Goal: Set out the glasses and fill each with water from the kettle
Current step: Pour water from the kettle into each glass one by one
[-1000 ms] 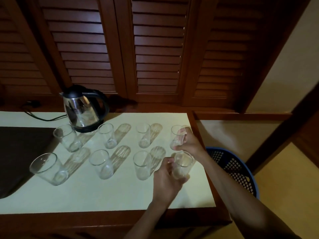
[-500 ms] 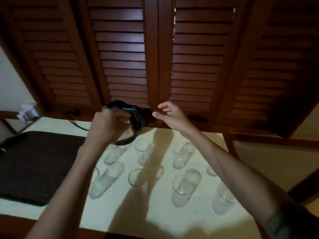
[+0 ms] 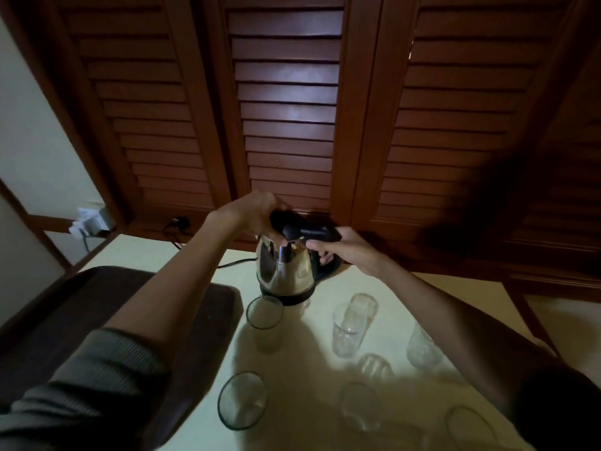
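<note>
A steel kettle (image 3: pixel 283 271) with a black lid and handle stands on its base at the back of the pale tabletop (image 3: pixel 299 362). My left hand (image 3: pixel 257 216) curls over the black lid from above. My right hand (image 3: pixel 344 252) grips the black handle on the kettle's right side. Several clear glasses stand in rows in front of the kettle, among them one just below it (image 3: pixel 264 315), one at the front left (image 3: pixel 242 400) and one to the right (image 3: pixel 349 330). I cannot tell whether any glass holds water.
A dark tray (image 3: pixel 201 307) lies on the left of the table under my left forearm. The kettle's black cord (image 3: pixel 232 263) runs back to a wall socket (image 3: pixel 92 221). Brown louvred doors (image 3: pixel 289 118) close off the back.
Both hands left the right-hand glasses, rose to the kettle, and now hold it: left on the lid, right on the handle. The view has swung left and closer.
</note>
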